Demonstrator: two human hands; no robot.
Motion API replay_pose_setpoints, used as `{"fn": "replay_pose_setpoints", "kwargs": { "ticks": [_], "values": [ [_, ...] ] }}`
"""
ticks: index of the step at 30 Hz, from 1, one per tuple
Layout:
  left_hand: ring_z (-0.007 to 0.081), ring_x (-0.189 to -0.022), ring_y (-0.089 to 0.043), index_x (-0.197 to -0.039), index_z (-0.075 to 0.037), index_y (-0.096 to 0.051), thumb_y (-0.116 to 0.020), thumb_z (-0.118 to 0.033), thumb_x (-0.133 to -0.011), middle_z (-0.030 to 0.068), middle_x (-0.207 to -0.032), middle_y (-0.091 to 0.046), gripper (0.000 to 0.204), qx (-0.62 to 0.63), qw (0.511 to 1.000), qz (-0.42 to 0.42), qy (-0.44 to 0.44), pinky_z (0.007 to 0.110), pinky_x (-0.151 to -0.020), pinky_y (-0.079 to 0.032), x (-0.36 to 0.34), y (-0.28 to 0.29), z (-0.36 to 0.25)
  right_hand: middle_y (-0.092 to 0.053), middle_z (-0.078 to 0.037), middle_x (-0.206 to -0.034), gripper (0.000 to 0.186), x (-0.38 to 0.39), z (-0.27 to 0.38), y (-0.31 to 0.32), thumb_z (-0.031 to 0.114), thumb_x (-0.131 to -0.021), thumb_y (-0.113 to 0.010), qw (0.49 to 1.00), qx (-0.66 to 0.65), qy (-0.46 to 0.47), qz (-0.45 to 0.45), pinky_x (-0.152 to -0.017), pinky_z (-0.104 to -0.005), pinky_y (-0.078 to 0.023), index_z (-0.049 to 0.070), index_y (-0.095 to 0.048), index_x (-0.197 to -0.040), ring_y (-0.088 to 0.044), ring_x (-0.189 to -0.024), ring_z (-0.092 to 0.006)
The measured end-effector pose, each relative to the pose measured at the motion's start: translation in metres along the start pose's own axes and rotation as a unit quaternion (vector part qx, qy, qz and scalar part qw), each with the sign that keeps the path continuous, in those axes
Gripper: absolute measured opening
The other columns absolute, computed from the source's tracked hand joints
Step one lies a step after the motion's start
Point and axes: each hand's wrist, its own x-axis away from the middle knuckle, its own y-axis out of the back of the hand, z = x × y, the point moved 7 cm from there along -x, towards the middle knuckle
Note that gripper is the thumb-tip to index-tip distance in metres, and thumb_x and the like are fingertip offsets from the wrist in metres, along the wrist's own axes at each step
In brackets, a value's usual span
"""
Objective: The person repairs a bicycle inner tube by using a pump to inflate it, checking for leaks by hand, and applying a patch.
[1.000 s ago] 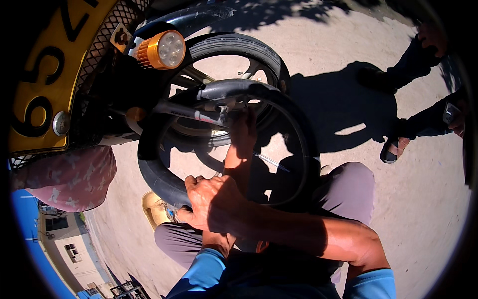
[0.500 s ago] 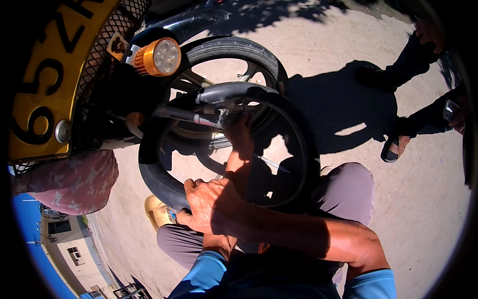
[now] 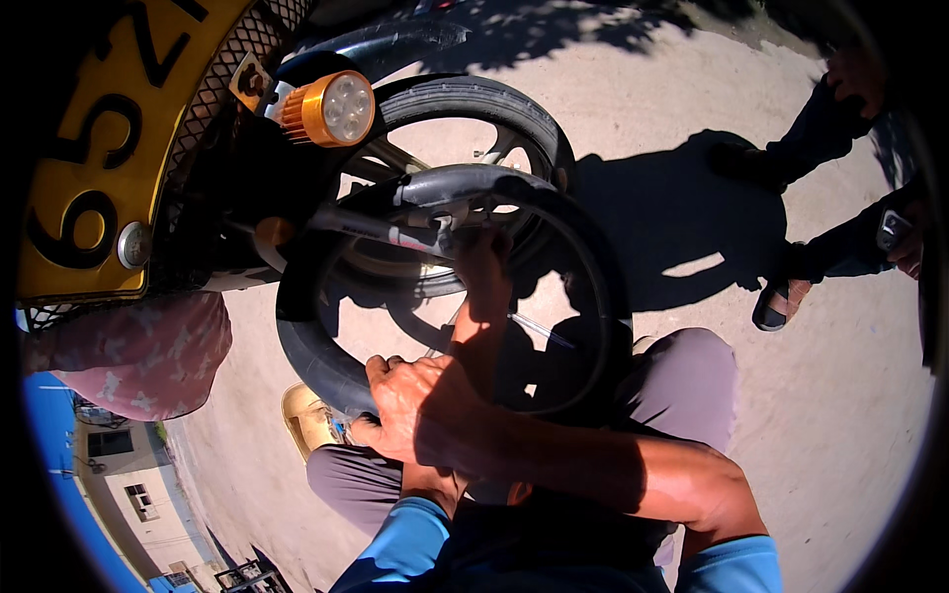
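Note:
A black rubber tyre (image 3: 321,361) stands tilted in front of me, ringing the lower end of a grey fork leg (image 3: 381,229). My right hand (image 3: 420,400) is closed over the tyre's near left edge, its forearm crossing above my left one. Through the ring's opening reaches my left arm. My left hand (image 3: 484,255) is at the end of the fork leg, in deep shadow, with fingers that look curled. Whatever they hold is too dark to make out. Directly behind the tyre is a spoked alloy wheel (image 3: 509,148) with its own tyre.
At upper left are a yellow number plate (image 3: 84,188), a mesh guard and an orange-bodied lamp (image 3: 336,109). Pink patterned cloth (image 3: 158,356) hangs below. A tan tray (image 3: 306,420) lies by my left knee. Another person's sandalled foot (image 3: 781,304) is at the right.
The view has shifted slightly, with the plate and lamp a little farther right. My left hand sits slightly to the right at the fork end; my right hand keeps its place on the tyre.

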Motion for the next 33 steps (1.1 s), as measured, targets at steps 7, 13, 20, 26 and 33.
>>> {"fn": "replay_pose_setpoints", "kwargs": {
  "ticks": [7,13,20,26,33],
  "values": [
    [0.0165,-0.083,-0.060,-0.099,-0.005,-0.060,-0.064,0.001,-0.088,0.0050,-0.093,-0.060,0.013,0.026,0.999,-0.012,0.032,0.030,-0.071,-0.052,0.033,0.036,0.002,-0.072,-0.019,-0.083,0.059,0.004,0.000,-0.003,0.046,-0.079,-0.064,1.000,-0.021,0.013,0.012,-0.072,-0.0467,-0.053,-0.005,-0.064,-0.109,-0.072,-0.073,-0.0351],
    [0.0152,-0.079,-0.059,-0.096,-0.006,-0.060,-0.063,0.000,-0.089,0.0041,-0.088,-0.060,0.009,0.034,0.998,-0.003,0.046,0.029,-0.067,-0.050,0.032,0.033,0.001,-0.072,-0.019,-0.080,0.054,0.002,0.000,-0.005,0.044,-0.079,-0.064,0.999,-0.024,0.028,-0.017,-0.070,-0.0448,-0.054,-0.005,-0.064,-0.104,-0.073,-0.072,-0.0336],
    [0.0136,-0.073,-0.058,-0.091,-0.007,-0.060,-0.062,-0.002,-0.089,0.0030,-0.082,-0.059,0.006,0.040,0.998,0.019,0.052,0.028,-0.062,-0.048,0.007,0.000,-0.009,-0.071,-0.019,-0.075,0.049,0.004,0.002,0.003,0.041,-0.081,-0.064,0.998,-0.037,0.047,-0.013,-0.068,-0.0439,-0.056,-0.006,-0.065,-0.096,-0.073,-0.071,-0.0321],
    [0.0123,-0.068,-0.057,-0.088,-0.007,-0.059,-0.061,-0.003,-0.090,0.0021,-0.077,-0.058,0.005,0.068,0.993,0.057,0.077,0.027,-0.058,-0.046,-0.002,-0.035,-0.006,-0.072,-0.020,-0.079,0.052,0.003,0.001,0.005,0.041,-0.081,-0.063,0.998,-0.045,0.046,-0.019,-0.072,-0.0437,-0.056,-0.007,-0.064,-0.102,-0.073,-0.075,-0.0331],
    [0.0110,-0.057,-0.052,-0.085,-0.007,-0.057,-0.059,-0.007,-0.091,0.0017,-0.068,-0.054,0.007,-0.121,0.993,-0.003,0.003,0.027,-0.050,-0.040,-0.001,-0.044,-0.016,-0.073,-0.021,-0.085,0.058,0.000,-0.005,0.003,0.043,-0.080,-0.063,0.999,-0.034,0.022,0.012,-0.075,-0.0449,-0.055,-0.008,-0.064,-0.108,-0.073,-0.079,-0.0342]
  ]
}}
